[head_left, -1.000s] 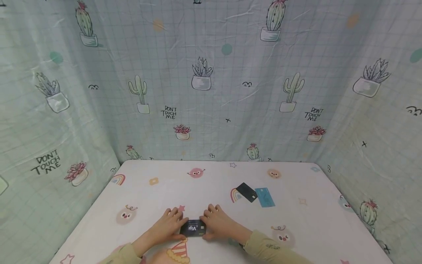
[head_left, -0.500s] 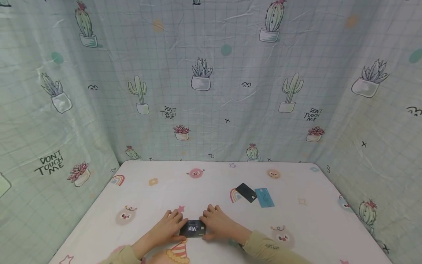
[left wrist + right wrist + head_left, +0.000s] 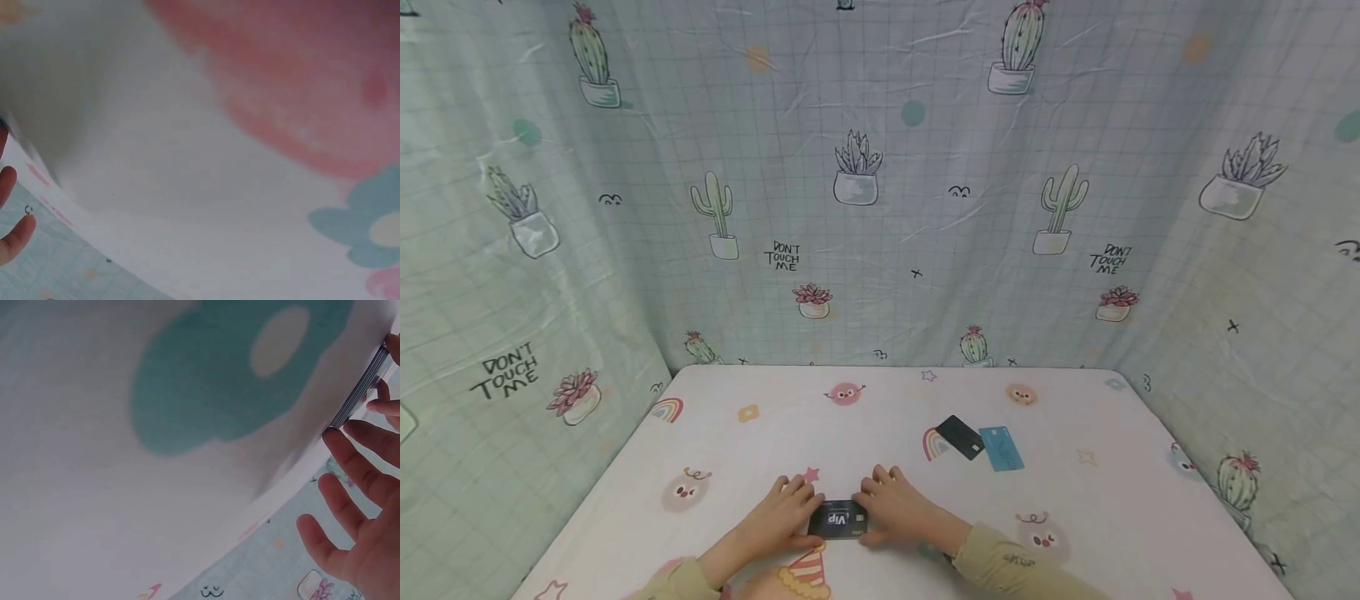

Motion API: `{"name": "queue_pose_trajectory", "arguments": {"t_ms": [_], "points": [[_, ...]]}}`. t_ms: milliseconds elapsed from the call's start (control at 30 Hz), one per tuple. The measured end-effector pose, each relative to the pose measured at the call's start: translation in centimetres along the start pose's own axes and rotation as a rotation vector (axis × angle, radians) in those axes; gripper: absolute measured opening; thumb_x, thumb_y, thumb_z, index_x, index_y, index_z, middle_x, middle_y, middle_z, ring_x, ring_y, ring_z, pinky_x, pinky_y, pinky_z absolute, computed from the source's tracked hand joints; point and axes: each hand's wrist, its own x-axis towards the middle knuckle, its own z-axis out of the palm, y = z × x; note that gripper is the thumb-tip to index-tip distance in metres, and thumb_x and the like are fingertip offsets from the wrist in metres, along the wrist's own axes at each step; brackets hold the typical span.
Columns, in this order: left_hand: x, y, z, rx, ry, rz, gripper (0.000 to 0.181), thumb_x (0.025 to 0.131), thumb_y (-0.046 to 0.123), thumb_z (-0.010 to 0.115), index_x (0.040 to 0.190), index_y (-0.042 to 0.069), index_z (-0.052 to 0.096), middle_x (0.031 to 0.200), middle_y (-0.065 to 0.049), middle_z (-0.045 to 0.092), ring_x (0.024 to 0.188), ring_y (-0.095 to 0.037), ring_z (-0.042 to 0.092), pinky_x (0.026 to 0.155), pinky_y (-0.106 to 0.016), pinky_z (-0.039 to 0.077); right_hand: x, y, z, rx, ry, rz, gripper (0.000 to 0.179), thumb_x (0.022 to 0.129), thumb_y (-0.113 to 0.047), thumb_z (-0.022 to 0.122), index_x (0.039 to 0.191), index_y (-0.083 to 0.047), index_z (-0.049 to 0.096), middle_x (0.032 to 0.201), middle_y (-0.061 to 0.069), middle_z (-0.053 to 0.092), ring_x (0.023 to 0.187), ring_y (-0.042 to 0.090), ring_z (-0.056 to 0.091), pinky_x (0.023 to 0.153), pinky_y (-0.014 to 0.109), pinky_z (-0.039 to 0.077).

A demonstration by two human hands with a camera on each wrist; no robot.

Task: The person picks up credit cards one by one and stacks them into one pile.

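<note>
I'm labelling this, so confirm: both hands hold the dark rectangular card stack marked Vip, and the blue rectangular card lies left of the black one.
Not left: the head view shows the blue rectangular card right of the black rectangular card. Left hand and right hand do hold the Vip stack.

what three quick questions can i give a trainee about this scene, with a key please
1. What large word shows on the pile between the left grip and the right grip?
2. True or false: the blue card lies on top of the pile.
3. In the head view, where is the black card relative to the blue card? a) left b) right c) underneath

Key: 1. Vip; 2. False; 3. a
</note>
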Motion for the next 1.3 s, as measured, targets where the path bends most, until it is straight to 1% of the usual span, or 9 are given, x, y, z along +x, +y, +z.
{"name": "queue_pose_trajectory", "arguments": {"t_ms": [433,500,700,933,1100,1300], "points": [[0.0,0.1,-0.2,0.006,-0.049,-0.030,0.059,0.075,0.064,0.050,0.105,0.014,0.059,0.089,0.002,0.052,0.085,-0.014,0.043,0.073,-0.034,0.035,-0.2,0.2,0.5,0.048,-0.021,0.018,0.061,0.074,-0.063,0.054,0.120,-0.023,0.052,0.101,-0.010,0.054,0.090,0.008,0.038,0.080,0.028,0.037],[-0.1,0.1,-0.3,0.002,-0.043,-0.032,0.059,0.076,0.064,0.050,0.105,0.014,0.059,0.089,0.002,0.053,0.085,-0.014,0.043,0.073,-0.034,0.035,-0.3,0.3,0.4,0.051,-0.024,0.022,0.061,0.074,-0.062,0.055,0.120,-0.023,0.052,0.102,-0.010,0.054,0.090,0.008,0.038,0.080,0.028,0.037],[-0.1,0.2,-0.3,0.004,0.003,-0.031,0.057,0.078,0.062,0.049,0.104,0.013,0.060,0.088,0.002,0.054,0.084,-0.014,0.044,0.073,-0.034,0.035,-0.8,0.2,-0.4,0.085,-0.057,0.058,0.062,0.074,-0.061,0.057,0.121,-0.021,0.051,0.105,-0.009,0.054,0.092,0.010,0.039,0.080,0.029,0.037],[-0.1,0.2,-0.5,0.011,0.001,-0.047,0.051,0.080,0.058,0.049,0.104,0.014,0.060,0.088,0.002,0.055,0.085,-0.015,0.045,0.074,-0.035,0.036,-1.6,0.5,-0.9,0.170,-0.117,0.107,0.061,0.075,-0.057,0.058,0.124,-0.021,0.049,0.108,-0.008,0.054,0.093,0.009,0.039,0.084,0.031,0.037],[0.0,0.2,-0.4,0.022,0.039,-0.046,0.046,0.080,0.055,0.052,0.101,0.015,0.060,0.087,0.003,0.054,0.084,-0.014,0.045,0.074,-0.034,0.036,-2.2,0.8,-0.7,0.163,-0.107,0.121,0.060,0.075,-0.056,0.058,0.123,-0.021,0.049,0.107,-0.008,0.054,0.093,0.009,0.039,0.083,0.030,0.037],[0.1,0.2,0.2,0.036,0.096,-0.026,0.040,0.079,0.054,0.054,0.094,0.017,0.058,0.085,0.005,0.050,0.083,-0.013,0.043,0.073,-0.033,0.035,-3.1,1.4,-0.2,0.175,-0.084,0.135,0.057,0.075,-0.054,0.058,0.121,-0.020,0.051,0.106,-0.008,0.055,0.092,0.010,0.039,0.080,0.030,0.036]]}}
